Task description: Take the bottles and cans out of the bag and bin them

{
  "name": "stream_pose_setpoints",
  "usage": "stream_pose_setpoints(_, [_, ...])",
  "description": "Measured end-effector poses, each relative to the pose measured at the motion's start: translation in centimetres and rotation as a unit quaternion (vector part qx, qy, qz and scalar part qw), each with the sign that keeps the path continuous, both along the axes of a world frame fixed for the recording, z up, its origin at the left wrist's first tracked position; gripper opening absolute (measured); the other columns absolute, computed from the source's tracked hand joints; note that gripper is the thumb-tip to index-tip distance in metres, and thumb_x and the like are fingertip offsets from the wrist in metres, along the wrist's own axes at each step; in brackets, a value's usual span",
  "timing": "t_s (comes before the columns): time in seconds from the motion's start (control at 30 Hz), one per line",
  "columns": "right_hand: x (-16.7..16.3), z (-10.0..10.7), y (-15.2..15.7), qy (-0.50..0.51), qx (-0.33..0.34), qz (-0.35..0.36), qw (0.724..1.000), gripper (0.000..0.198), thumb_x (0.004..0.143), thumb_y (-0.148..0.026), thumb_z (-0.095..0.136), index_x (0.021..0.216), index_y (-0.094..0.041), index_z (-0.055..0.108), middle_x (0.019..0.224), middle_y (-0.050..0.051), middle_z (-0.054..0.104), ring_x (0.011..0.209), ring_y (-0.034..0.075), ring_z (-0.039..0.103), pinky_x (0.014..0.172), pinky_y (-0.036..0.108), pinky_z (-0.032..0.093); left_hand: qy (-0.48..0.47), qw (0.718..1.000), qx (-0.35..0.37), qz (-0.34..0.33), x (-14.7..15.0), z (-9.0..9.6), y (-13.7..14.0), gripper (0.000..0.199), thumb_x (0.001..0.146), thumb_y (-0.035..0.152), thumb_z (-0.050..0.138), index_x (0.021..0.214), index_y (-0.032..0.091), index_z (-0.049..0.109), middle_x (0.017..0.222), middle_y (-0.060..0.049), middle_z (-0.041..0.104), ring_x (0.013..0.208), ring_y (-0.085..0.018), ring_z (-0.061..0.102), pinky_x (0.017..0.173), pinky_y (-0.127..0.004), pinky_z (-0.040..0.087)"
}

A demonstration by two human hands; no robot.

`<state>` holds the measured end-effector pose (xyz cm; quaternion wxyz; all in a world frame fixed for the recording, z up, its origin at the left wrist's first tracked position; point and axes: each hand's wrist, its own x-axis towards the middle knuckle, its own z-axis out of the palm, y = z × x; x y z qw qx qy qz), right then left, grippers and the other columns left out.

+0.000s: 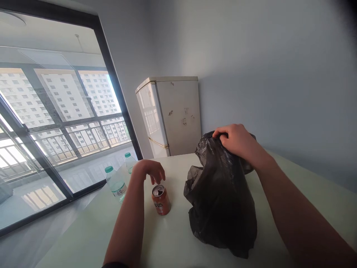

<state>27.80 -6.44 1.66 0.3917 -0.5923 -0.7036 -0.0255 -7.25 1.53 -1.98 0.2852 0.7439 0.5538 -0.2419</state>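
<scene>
Can (161, 204), inside left edge of surface (92, 227): we judge light, best side-gripped; left hand (149, 170) loosely parted, right hand (236, 139) clutching bag (223, 201).

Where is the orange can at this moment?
In the head view, the orange can stands upright on the table, close by the left hand, left of the black bag.

Black bag (223, 201) interior hidden, fridge (180, 119) foot behind table (167, 240), bottle label (119, 191) unreadable

bag (223, 201): plastic (crinkled, faintly glossy) | can (162, 206): metal | tabletop (170, 242): smooth, possibly matt
</scene>
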Motion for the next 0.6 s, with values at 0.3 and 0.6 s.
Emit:
stream_pose_setpoints(0.3, [0.1,0.2,-0.2,0.003,0.005,-0.002,1.000,0.034,0.078,-0.015,0.048,0.088,-0.025,0.079,0.063,0.001,0.066,0.054,0.016,0.049,0.057,0.032,0.034,0.002,0.998,0.016,-0.056,1.6,0.0,-0.6,0.056,0.059,0.022,0.075,0.114,0.032,0.076,0.113,-0.004,0.077,0.101,-0.028,0.071,0.080,-0.039,0.060])
stream_pose_setpoints(0.6, [0.1,0.3,-0.2,0.009,0.011,0.012,1.000,0.033,0.079,-0.015,0.048,0.088,-0.025,0.079,0.063,0.002,0.064,0.061,0.019,0.051,0.065,0.034,0.038,-0.011,0.996,0.083,-0.027,-0.3,-0.3,0.2,0.050,0.058,0.020,0.071,0.106,0.031,0.075,0.104,-0.004,0.077,0.097,-0.028,0.070,0.076,-0.034,0.058])
